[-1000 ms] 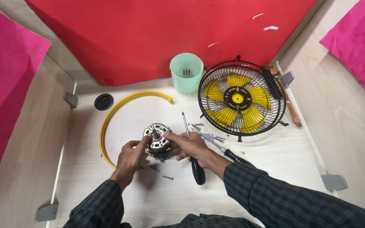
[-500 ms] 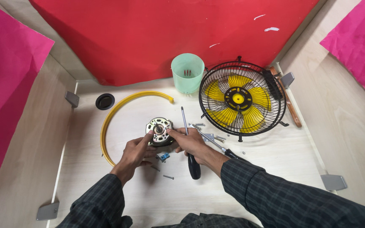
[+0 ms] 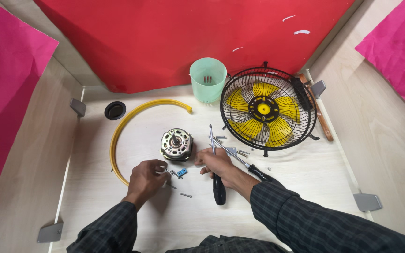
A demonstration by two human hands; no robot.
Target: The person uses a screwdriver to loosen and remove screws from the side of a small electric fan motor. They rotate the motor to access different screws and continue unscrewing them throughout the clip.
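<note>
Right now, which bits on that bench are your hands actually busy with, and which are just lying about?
In hand:
left hand at small screws
right hand by the motor

Lying about:
two screwdrivers
caged yellow fan
green cup
yellow curved strip
black round cap

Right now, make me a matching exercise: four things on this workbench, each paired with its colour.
Things:
1. cup
2. curved strip
3. fan guard
4. small connector by the left hand

Colours:
A. black
B. blue
C. pale green
D. yellow

Pairs: 1-C, 2-D, 3-A, 4-B
</note>
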